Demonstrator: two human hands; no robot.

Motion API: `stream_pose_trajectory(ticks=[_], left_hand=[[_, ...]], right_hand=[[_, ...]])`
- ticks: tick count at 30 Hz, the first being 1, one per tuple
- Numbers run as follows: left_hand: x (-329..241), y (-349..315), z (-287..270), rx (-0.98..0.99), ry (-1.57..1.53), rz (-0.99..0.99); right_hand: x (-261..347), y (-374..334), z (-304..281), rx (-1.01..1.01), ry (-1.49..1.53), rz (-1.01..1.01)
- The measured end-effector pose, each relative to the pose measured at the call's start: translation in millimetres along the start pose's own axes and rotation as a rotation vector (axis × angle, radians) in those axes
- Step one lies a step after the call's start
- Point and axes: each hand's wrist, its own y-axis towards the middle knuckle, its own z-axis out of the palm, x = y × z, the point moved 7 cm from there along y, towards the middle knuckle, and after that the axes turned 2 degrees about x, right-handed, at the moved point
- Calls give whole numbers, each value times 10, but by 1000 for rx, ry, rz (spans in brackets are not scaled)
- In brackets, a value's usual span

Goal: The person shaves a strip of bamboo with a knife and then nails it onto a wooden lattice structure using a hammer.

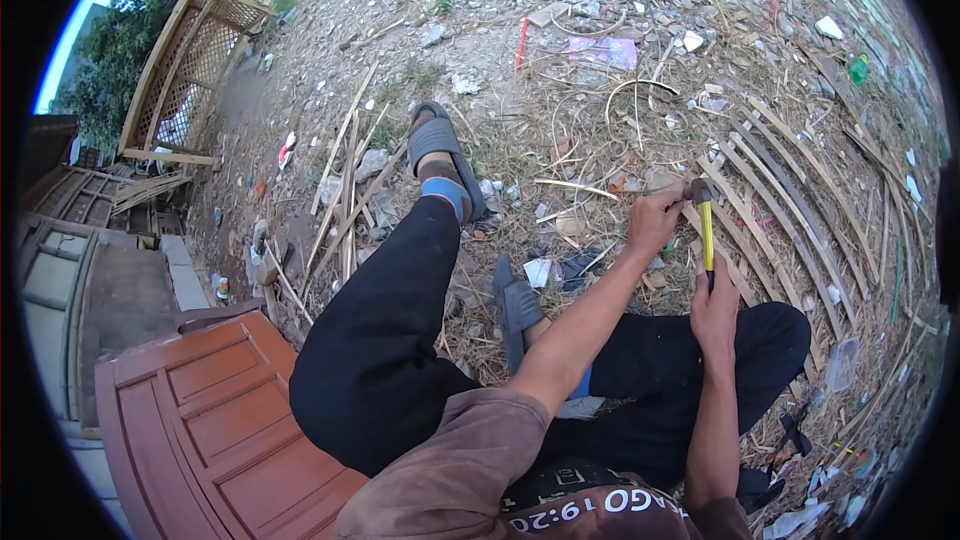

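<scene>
My right hand (pixel 714 312) is wrapped round the black grip of a hammer (pixel 707 235) with a yellow shaft. The hammer's dark head points away from me, close beside the fingertips of my left hand (pixel 655 221). Those fingers are pinched together by the end of a wooden strip (pixel 733 190); what they hold is too small to make out. Several long, thin wooden strips lie roughly side by side on the ground, to the right of the hammer. I cannot tell whether the hammer head touches anything.
Dry grass, stones and litter cover the ground. More loose strips (pixel 349 185) lie left of my sandalled foot (pixel 445 155). A reddish-brown panelled door (pixel 225 410) is at the lower left. A wooden lattice frame (pixel 185 80) stands at the far left. A pink plastic sheet (pixel 602 52) lies ahead.
</scene>
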Motion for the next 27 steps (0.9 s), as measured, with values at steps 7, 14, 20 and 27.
stream_pose_trajectory(ticks=[7, 14, 20, 27], left_hand=[[79, 4, 59, 6, -96, -36], [46, 11, 129, 38, -132, -71], [-5, -8, 50, 19, -58, -27], [-36, -50, -26, 0, -48, 15]], right_hand=[[-76, 47, 29, 13, -49, -28], [-149, 61, -34, -11, 20, -14], [-449, 62, 161, 137, 679, 368], [-960, 509, 81, -35, 476, 281]])
